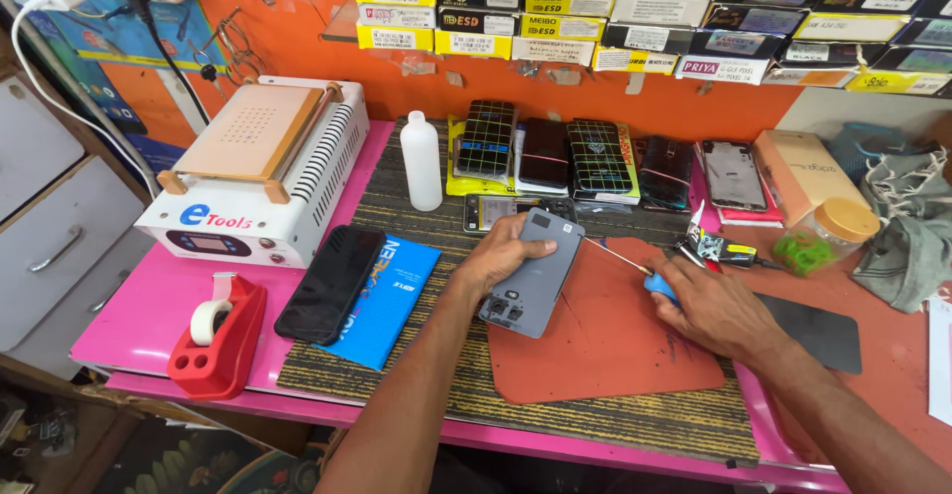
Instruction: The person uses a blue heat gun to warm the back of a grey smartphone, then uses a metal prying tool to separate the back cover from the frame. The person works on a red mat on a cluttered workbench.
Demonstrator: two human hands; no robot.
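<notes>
My left hand (pixel 499 256) grips a grey phone (pixel 536 268) lying back side up, tilted, over the edge of an orange-red work mat (pixel 605 355). My right hand (pixel 712 308) holds a blue-handled screwdriver (pixel 658 286). Its thin shaft (pixel 615 257) points left, and the tip reaches the phone's upper right edge.
A white heating machine (pixel 253 172) stands at the left, with a red tape dispenser (pixel 218 335) in front. A black phone (pixel 330 283) rests on a blue box (pixel 377 301). A white bottle (pixel 421 162), several phones, a jar with an orange lid (pixel 843 226) and a cloth (pixel 907 241) lie behind.
</notes>
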